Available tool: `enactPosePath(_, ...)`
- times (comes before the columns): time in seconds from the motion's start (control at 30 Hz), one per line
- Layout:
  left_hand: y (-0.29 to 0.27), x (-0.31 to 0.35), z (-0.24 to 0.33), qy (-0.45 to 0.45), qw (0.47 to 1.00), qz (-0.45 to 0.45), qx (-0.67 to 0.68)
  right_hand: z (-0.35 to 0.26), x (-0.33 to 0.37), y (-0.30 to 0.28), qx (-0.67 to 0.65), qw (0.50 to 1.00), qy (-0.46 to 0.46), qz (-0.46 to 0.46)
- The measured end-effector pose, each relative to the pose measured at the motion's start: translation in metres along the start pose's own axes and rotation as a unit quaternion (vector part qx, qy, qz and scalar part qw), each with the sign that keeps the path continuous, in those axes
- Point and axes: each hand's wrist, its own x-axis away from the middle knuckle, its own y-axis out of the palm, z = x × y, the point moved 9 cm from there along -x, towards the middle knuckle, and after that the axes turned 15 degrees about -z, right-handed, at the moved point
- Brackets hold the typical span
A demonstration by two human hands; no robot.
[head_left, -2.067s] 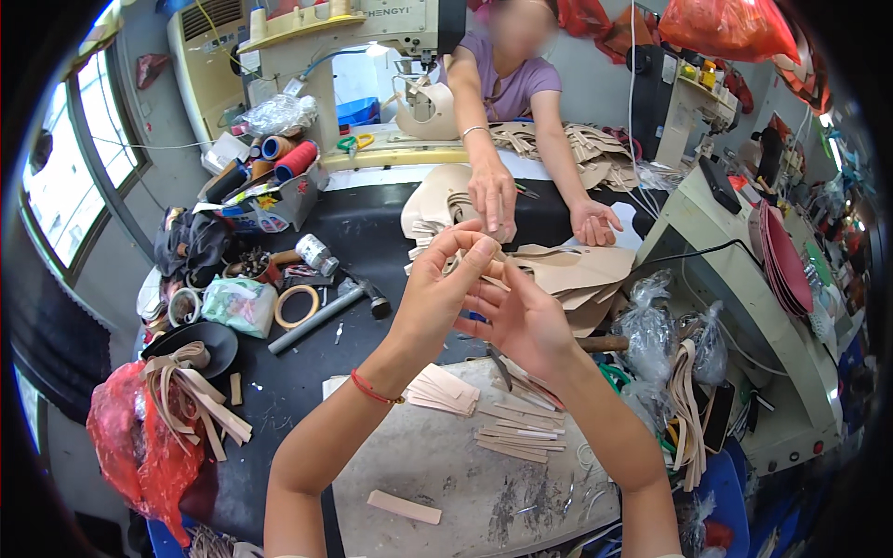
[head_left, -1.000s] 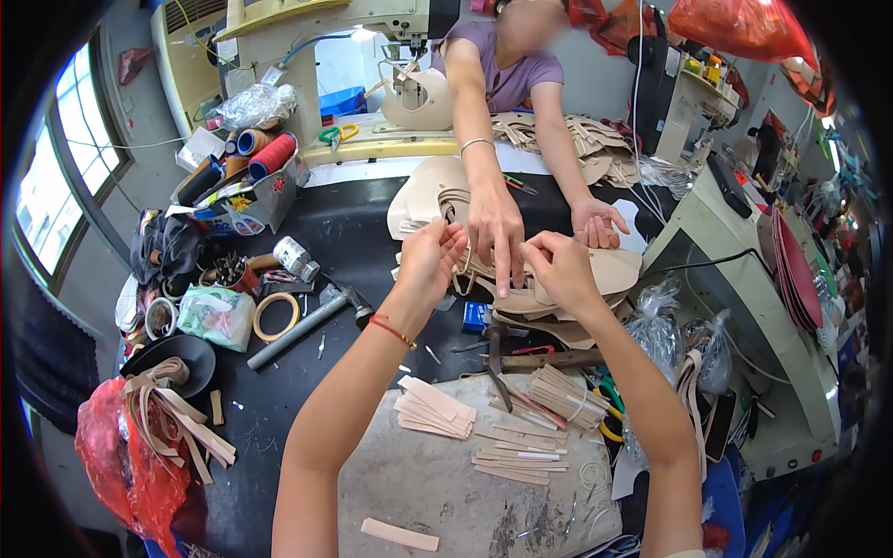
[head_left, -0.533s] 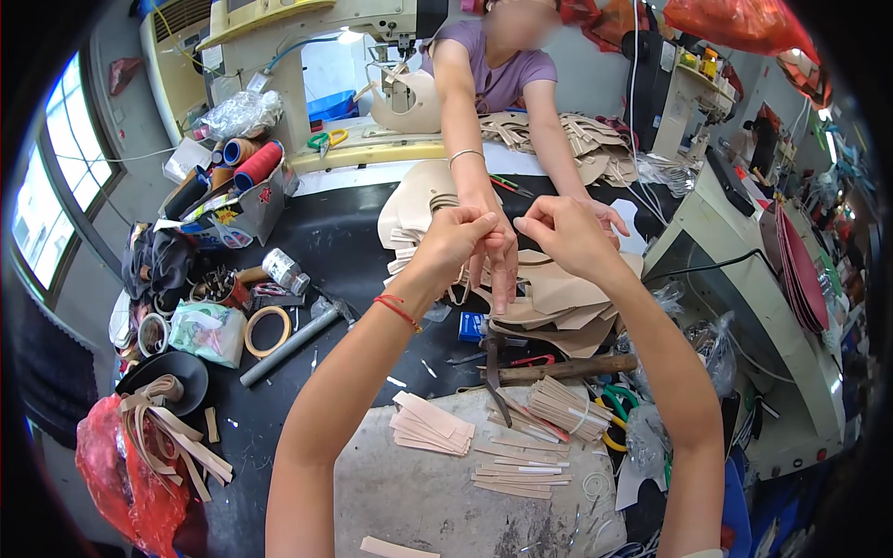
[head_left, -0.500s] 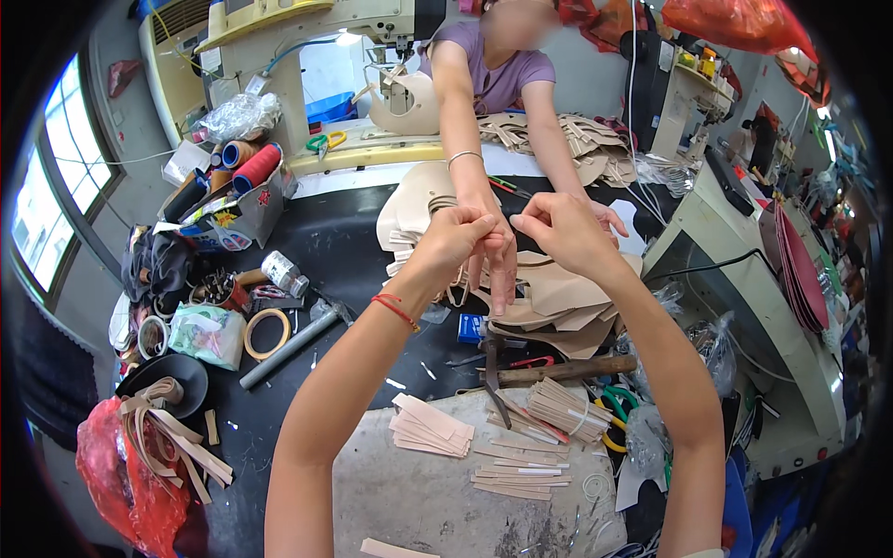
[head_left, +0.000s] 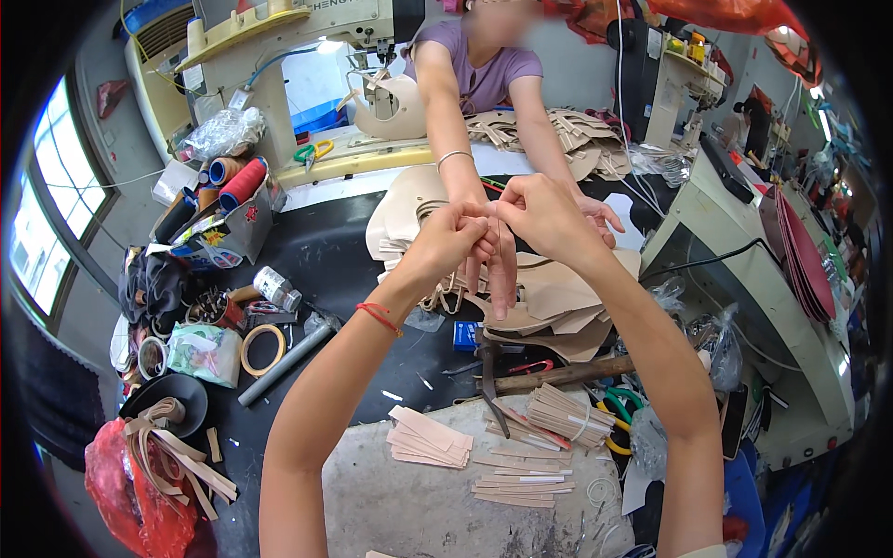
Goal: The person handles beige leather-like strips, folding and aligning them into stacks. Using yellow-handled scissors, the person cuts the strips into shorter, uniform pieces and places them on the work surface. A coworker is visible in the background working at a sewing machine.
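My left hand (head_left: 451,244) is raised with its fingers pinched together, a red cord bracelet on its wrist. Just to its right, my right hand (head_left: 542,214) is also closed in a pinch, thumb against fingertips. Whatever thin thing they may hold is too small to make out. Both are right at a co-worker's hand (head_left: 502,270), which reaches from across the table, fingers pointing down. I cannot tell whether mine touch it. Beneath lie stacked beige leather-like pieces (head_left: 549,288). The co-worker's other hand (head_left: 600,219) rests behind my right hand, palm partly up.
A hammer (head_left: 558,375) lies across the front, by a pale board (head_left: 391,502) bearing beige strips (head_left: 428,437). At left are a tape roll (head_left: 263,347), a grey rod (head_left: 288,363) and a red bag (head_left: 130,484). A sewing machine (head_left: 344,28) stands behind.
My right hand has come left, closer to my left hand, and the gap between them has narrowed. The whole view has shifted slightly.
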Motion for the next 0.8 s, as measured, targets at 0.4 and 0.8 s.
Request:
enactPosePath(0.4, 0.003, 0.008, 0.014, 0.055, 0.99, 0.072, -0.108, 0.009, 0.01, 0.012, -0.019, 0.999, -0.004, -0.025)
enactPosePath(0.8, -0.009, 0.014, -0.005, 0.055, 0.991, 0.058, -0.111, 0.008, 0.015, 0.007, 0.014, 1.0, -0.006, 0.009)
